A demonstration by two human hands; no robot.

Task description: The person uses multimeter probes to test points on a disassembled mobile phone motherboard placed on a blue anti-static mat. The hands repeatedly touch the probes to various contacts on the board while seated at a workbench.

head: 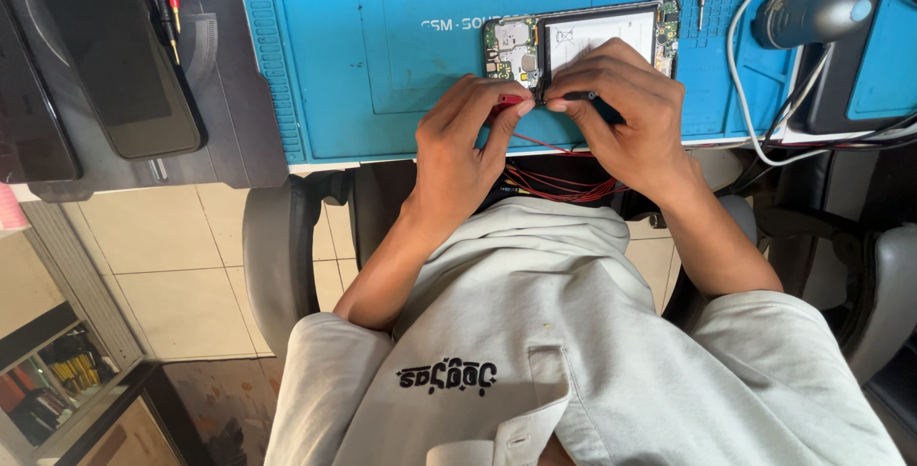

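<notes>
Left hand (pixel 468 137) pinches a red-tipped probe (pixel 509 100); right hand (pixel 626 113) pinches a black-tipped one (pixel 579 95), both at the opened phone (pixel 583 36).
Phone lies near the front edge of the blue mat (pixel 382 55) on the surface. Risks: a probe slipping across the bare circuit board (pixel 511 46) and bridging contacts; red wires (pixel 559 184) trailing off the edge could snag and tug a tip.

A: Mat (pixel 382 74)? 
B: Blue rubbery stuff, matt, ribbed at the edge. 
A: Opened phone (pixel 583 36)? 
B: Bare green circuit board w/ shiny metal bits, white papery-looking label on the battery. 
A: Probes? 
B: Red probe (pixel 508 100) and black probe (pixel 583 95), both look plastic; thin red wires (pixel 559 184), glossy. 
A: Shirt (pixel 573 332)? 
B: Pale grey cloth, soft, matt. Floor tiles (pixel 172 246) smooth, slight sheen.
</notes>
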